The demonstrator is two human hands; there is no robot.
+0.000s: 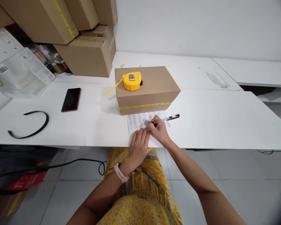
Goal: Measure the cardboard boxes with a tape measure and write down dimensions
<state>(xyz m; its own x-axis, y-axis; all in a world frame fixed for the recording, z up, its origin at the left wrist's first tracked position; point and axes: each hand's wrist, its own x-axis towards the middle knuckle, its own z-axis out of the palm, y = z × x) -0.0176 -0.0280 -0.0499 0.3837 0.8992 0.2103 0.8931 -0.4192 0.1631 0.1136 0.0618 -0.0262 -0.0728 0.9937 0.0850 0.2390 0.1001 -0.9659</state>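
A pen with a clear barrel and black end is gripped in my right hand, its tip side over a white paper sheet with columns of small writing. My left hand lies flat with fingers stretched out at the sheet's near edge, holding nothing; a pink watch band circles that wrist. Just behind the sheet, partly over its far edge, sits a closed cardboard box with a yellow tape stripe on its front. On the box top lies a yellow tape measure, its yellow strap hanging past the left side.
A dark phone and a black headband lie on the white table to the left. Cardboard boxes are stacked at the back left beside a white printed carton. A black cable runs below the table edge.
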